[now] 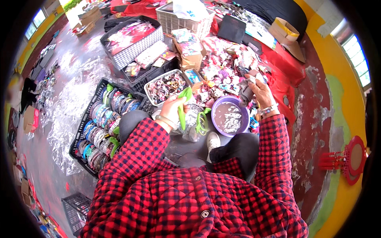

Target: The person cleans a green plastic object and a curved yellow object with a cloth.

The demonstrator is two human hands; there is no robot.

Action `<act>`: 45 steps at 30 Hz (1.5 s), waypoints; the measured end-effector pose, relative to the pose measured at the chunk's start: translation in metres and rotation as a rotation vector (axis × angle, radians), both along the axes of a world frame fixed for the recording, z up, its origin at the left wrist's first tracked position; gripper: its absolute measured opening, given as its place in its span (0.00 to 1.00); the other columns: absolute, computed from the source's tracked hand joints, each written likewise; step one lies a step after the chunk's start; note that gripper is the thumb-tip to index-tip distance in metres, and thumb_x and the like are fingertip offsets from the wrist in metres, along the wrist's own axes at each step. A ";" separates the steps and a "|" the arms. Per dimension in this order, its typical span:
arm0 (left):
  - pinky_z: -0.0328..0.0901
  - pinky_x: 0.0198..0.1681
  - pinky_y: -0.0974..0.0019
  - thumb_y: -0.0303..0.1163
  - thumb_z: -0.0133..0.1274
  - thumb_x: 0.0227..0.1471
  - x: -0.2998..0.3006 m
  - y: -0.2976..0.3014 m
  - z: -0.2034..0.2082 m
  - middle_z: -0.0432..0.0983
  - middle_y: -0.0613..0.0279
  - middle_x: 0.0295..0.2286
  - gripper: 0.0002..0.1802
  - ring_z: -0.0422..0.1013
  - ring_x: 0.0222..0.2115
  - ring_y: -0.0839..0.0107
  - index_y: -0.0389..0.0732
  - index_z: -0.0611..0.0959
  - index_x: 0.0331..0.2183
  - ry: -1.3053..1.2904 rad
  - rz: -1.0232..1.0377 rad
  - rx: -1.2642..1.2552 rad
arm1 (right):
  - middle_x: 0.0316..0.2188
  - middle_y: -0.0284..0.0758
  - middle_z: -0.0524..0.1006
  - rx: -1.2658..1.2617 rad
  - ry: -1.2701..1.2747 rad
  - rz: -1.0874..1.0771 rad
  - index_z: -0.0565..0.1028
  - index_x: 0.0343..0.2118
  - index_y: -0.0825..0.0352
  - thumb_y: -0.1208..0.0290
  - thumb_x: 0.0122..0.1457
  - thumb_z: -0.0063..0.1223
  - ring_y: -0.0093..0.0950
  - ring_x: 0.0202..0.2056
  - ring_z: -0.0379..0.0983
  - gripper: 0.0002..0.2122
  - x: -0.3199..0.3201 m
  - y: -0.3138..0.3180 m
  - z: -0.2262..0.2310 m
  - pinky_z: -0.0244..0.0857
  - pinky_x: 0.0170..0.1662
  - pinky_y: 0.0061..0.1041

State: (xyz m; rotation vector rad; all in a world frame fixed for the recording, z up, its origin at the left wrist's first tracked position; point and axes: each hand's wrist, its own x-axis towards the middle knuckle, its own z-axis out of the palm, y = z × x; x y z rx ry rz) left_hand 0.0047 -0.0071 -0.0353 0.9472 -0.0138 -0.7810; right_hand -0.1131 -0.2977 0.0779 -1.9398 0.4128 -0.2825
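My left hand (pixel 171 111) is closed around a light-green fabric strip (pixel 183 104) whose ends stick up and hang down. On the right, my right hand (pixel 262 94) pinches a crumpled grey cloth (pixel 246 94) above the edge of a purple basin (pixel 213 116). The inside of the basin is grey with shiny patches; I cannot tell whether that is liquid or plastic. Beneath my left hand lies a clear plastic bag (pixel 192 122), with a green band loop (pixel 202 126) beside it. Just beyond that hand stands a white tray (pixel 145 88) of mixed hair ties.
A black crate (pixel 75 147) of bundled headbands stands by my left knee. Farther off are a grey basket (pixel 131 55) of packets, a cardboard box (pixel 192 61) and a white crate (pixel 166 18). A heap of small fabric pieces (pixel 228 59) covers red cloth (pixel 283 71).
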 end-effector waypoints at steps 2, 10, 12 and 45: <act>0.62 0.25 0.72 0.22 0.50 0.44 0.000 0.004 0.010 0.70 0.63 0.22 0.06 0.68 0.21 0.73 0.37 0.74 0.30 -0.083 0.043 -0.062 | 0.29 0.31 0.73 0.690 -0.174 0.169 0.69 0.44 0.70 0.71 0.57 0.45 0.19 0.28 0.68 0.14 0.006 0.041 0.024 0.64 0.31 0.17; 0.61 0.25 0.73 0.21 0.44 0.48 0.001 0.008 0.005 0.74 0.60 0.28 0.09 0.70 0.26 0.72 0.37 0.74 0.34 0.053 0.035 -0.184 | 0.36 0.32 0.74 0.825 -0.082 0.341 0.69 0.44 0.70 0.71 0.59 0.41 0.21 0.36 0.70 0.13 0.047 0.117 -0.070 0.63 0.42 0.20; 0.61 0.24 0.74 0.23 0.44 0.49 -0.006 0.006 0.023 0.73 0.63 0.28 0.11 0.69 0.26 0.75 0.38 0.75 0.38 0.133 0.034 -0.212 | 0.37 0.32 0.73 0.878 -0.037 0.389 0.69 0.44 0.70 0.72 0.58 0.41 0.21 0.38 0.69 0.13 0.047 0.130 -0.073 0.63 0.43 0.19; 0.63 0.33 0.74 0.21 0.53 0.42 0.010 0.017 0.014 0.70 0.68 0.26 0.10 0.67 0.29 0.76 0.35 0.77 0.33 -0.243 0.336 0.386 | 0.26 0.33 0.75 0.048 0.345 0.880 0.74 0.31 0.74 0.63 0.57 0.43 0.21 0.31 0.69 0.16 0.048 0.110 -0.093 0.63 0.37 0.19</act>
